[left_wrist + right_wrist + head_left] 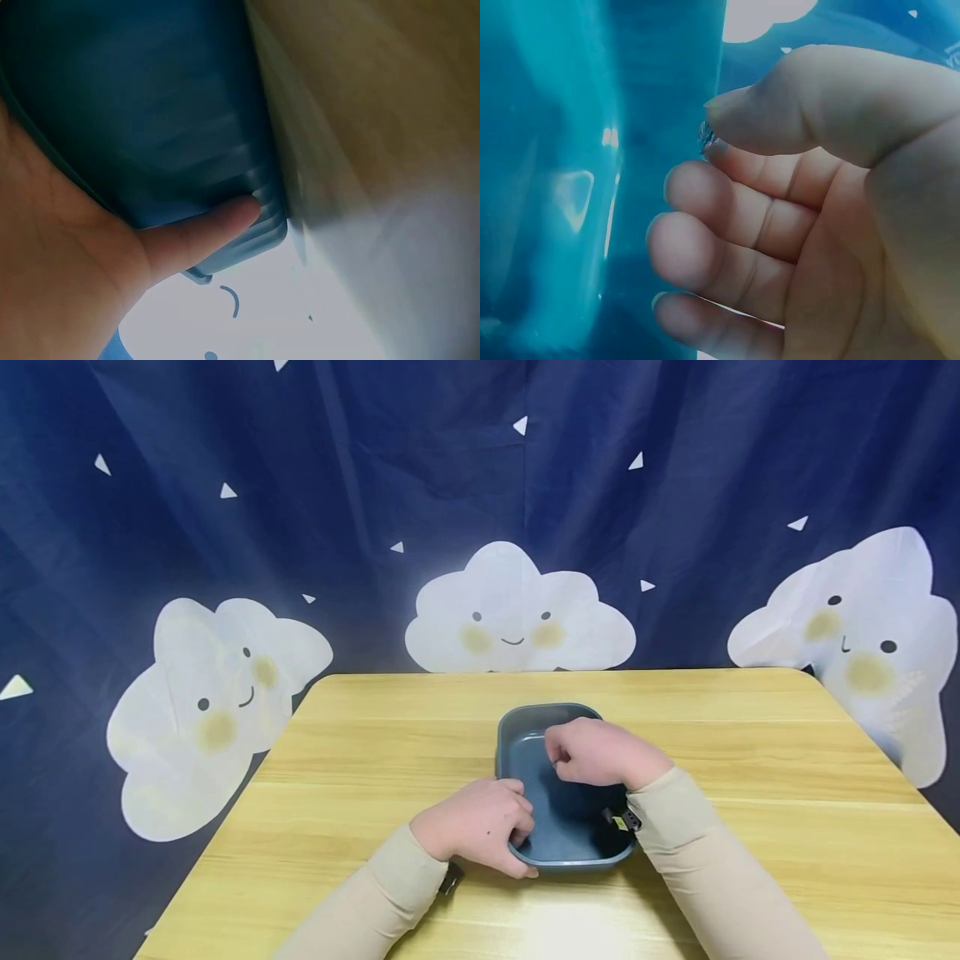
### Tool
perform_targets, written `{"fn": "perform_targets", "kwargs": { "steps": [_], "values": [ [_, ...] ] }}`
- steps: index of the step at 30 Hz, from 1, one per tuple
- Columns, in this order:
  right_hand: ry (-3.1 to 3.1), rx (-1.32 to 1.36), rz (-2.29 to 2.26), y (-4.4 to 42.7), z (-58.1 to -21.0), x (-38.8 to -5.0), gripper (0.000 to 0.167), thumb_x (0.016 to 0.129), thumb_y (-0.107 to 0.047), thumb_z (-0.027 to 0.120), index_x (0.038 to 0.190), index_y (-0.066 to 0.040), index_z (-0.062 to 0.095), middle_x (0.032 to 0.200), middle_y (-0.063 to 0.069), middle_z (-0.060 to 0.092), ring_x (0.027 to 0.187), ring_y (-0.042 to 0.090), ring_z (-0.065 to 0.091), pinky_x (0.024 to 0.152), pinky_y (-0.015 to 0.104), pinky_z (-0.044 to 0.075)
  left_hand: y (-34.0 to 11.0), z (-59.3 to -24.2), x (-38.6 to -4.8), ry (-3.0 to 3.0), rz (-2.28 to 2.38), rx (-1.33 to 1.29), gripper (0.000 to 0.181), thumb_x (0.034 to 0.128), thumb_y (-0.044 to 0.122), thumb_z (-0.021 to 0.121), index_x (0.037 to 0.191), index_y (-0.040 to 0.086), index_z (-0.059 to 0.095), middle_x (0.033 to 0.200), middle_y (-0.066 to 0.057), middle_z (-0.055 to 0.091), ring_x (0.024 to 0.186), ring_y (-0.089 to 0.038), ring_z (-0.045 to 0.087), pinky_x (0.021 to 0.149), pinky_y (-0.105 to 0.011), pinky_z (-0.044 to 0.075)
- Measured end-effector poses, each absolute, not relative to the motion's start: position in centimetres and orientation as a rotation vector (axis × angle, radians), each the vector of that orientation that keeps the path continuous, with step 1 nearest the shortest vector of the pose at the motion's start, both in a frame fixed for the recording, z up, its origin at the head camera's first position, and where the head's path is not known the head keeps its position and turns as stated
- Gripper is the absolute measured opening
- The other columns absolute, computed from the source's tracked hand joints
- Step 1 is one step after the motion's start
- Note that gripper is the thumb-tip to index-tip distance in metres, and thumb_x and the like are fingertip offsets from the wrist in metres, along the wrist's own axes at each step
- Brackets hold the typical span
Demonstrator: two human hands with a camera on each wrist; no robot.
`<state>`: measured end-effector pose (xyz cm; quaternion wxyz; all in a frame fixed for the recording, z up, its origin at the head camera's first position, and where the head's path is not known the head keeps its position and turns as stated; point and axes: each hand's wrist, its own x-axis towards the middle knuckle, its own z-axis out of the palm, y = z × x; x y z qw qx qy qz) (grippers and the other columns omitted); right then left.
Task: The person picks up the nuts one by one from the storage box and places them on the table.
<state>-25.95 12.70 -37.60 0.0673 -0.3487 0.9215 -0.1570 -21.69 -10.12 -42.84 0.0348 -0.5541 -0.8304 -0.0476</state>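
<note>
On the table stands a blue-grey rectangular basin (555, 827) with rounded corners. My left hand (483, 827) grips its near left rim, fingers bent over the edge inside and thumb low on the outer wall, as the left wrist view of the basin (172, 112) shows. Above the basin's inside is my right hand (603, 752), with curled fingers. In the right wrist view, its thumb and forefinger pinch a tiny shiny, bluish-silver piece (705, 137), too small to tell its kind. The other fingers (686, 247) curl below it and hold nothing visible.
The light wooden table (390, 760) extends around the basin. Behind it hangs a dark blue curtain (450, 460) with white clouds and triangles. A small black device (622, 818) sits at my right cuff, and another black device (451, 878) at my left.
</note>
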Motion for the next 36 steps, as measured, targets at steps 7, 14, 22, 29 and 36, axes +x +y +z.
{"fn": "perform_targets", "kwargs": {
  "steps": [7, 14, 22, 29, 36],
  "values": [
    [2.793, -1.015, -0.51, 14.1, -37.2, -26.2, 0.012, 0.085, -0.008, 0.063, 0.081, -0.018, 0.059, 0.07, -0.009, 0.052, 0.065, 0.01, 0.05, 0.065, 0.03, 0.044, -10.1, -42.9, -21.7, -2.557, -0.159, -1.7, 0.05, 0.0725, 0.063, 0.077, 0.054, 0.029, 0.045, 0.063, 0.022, 0.038, 0.069, -0.006, 0.034, 0.057, -0.015, 0.027],
    [2.806, -0.954, -0.565, 15.6, -36.4, -26.1, 0.01, 0.086, -0.008, 0.063, 0.085, -0.017, 0.06, 0.072, -0.007, 0.052, 0.066, 0.012, 0.05, 0.065, 0.032, 0.043, -10.0, -42.8, -21.7, -2.564, -0.158, -1.699, 0.05, 0.0727, 0.063, 0.076, 0.054, 0.029, 0.046, 0.063, 0.023, 0.039, 0.069, -0.006, 0.034, 0.056, -0.015, 0.027],
    [2.845, -0.913, -0.617, 17.8, -36.4, -26.1, 0.012, 0.086, -0.007, 0.064, 0.083, -0.016, 0.057, 0.07, -0.007, 0.051, 0.066, 0.013, 0.05, 0.064, 0.033, 0.042, -10.0, -42.9, -21.7, -2.573, -0.143, -1.689, 0.049, 0.0723, 0.064, 0.076, 0.054, 0.03, 0.046, 0.064, 0.024, 0.039, 0.069, -0.005, 0.035, 0.056, -0.015, 0.028],
    [2.848, -0.854, -0.664, 19.5, -36.4, -26.1, 0.008, 0.086, -0.006, 0.063, 0.088, -0.014, 0.059, 0.07, -0.006, 0.053, 0.063, 0.012, 0.05, 0.064, 0.034, 0.043, -10.1, -43.1, -21.7, -2.568, -0.143, -1.695, 0.049, 0.0726, 0.064, 0.076, 0.054, 0.03, 0.045, 0.063, 0.024, 0.039, 0.069, -0.006, 0.034, 0.056, -0.015, 0.027],
    [2.874, -0.792, -0.646, 21.1, -36.6, -26.3, 0.011, 0.083, -0.004, 0.061, 0.088, -0.014, 0.06, 0.071, -0.007, 0.057, 0.063, 0.012, 0.052, 0.068, 0.036, 0.044, -10.1, -43.1, -21.7, -2.57, -0.146, -1.691, 0.05, 0.0724, 0.064, 0.076, 0.054, 0.03, 0.045, 0.063, 0.024, 0.038, 0.069, -0.006, 0.034, 0.056, -0.015, 0.027]
  ]
}}
